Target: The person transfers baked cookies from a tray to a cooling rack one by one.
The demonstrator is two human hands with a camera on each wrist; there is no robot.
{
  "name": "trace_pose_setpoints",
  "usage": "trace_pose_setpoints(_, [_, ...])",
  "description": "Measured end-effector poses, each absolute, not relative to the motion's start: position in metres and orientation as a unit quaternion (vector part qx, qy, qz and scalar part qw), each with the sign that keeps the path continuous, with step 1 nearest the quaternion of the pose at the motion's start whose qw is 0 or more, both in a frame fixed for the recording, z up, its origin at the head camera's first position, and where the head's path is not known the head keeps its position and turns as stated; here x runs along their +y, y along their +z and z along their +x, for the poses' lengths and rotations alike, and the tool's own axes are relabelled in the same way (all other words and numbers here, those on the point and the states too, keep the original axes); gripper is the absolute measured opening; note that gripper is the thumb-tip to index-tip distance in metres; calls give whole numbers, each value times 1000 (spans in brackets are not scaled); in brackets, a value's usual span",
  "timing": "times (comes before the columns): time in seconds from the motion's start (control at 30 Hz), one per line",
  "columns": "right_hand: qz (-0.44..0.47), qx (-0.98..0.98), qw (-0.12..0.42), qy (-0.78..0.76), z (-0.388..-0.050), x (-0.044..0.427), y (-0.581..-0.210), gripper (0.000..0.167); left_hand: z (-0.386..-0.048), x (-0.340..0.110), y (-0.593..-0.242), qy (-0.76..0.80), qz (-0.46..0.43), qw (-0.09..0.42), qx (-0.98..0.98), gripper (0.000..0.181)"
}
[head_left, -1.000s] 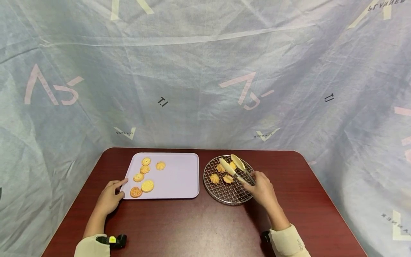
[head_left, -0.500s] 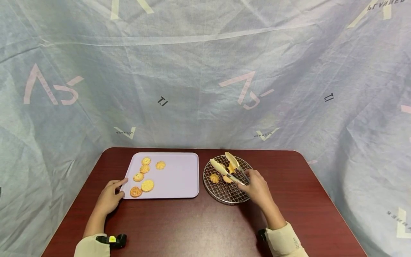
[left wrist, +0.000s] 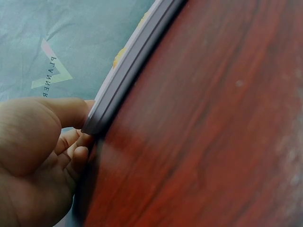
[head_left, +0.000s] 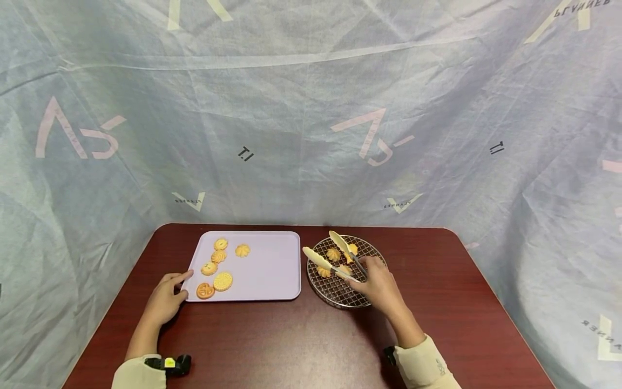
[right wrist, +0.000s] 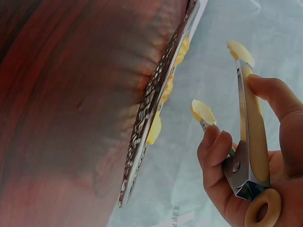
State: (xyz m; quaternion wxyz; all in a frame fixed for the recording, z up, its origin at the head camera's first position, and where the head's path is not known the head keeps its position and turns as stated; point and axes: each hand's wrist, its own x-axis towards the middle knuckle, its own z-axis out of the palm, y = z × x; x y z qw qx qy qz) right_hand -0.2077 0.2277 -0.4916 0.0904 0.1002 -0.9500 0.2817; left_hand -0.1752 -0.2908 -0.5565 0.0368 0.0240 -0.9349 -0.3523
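Note:
In the head view my left hand [head_left: 165,298] holds the front left corner of a lilac tray [head_left: 272,275], its thumb against the rim in the left wrist view. Several cookies lie on the tray's left half, among them a round cookie [head_left: 223,281], a pretzel-shaped cookie [head_left: 205,291] and a flower-shaped cookie [head_left: 242,250]. My right hand [head_left: 381,286] grips a pair of tongs [right wrist: 254,127] with cream tips. The tips are spread, with nothing pinched between them, above the left part of a round wire rack [head_left: 340,298]. Several flower-shaped cookies [head_left: 333,254] sit on that rack, partly covered by the tongs.
Tray and rack stand side by side, a narrow gap between them, on a dark red wooden table [head_left: 291,346]. A printed grey cloth [head_left: 301,108] hangs behind the table and along its sides.
My right hand has carried the spread tongs leftward across the rack toward the tray, uncovering a cookie at the back. The left hand and the tray have stayed in place.

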Motion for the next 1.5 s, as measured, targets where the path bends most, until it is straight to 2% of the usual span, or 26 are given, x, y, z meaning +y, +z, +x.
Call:
trace_pose_setpoints(0.77, [126,-952,62,273,-208,193,-491,65,-175,-290,-556,-349,18,45,-936,54])
trace_pose_setpoints(1.5, [165,-944,63,277,-209,165,-496,66,-175,-290,-558,-351,24,39,-935,55])
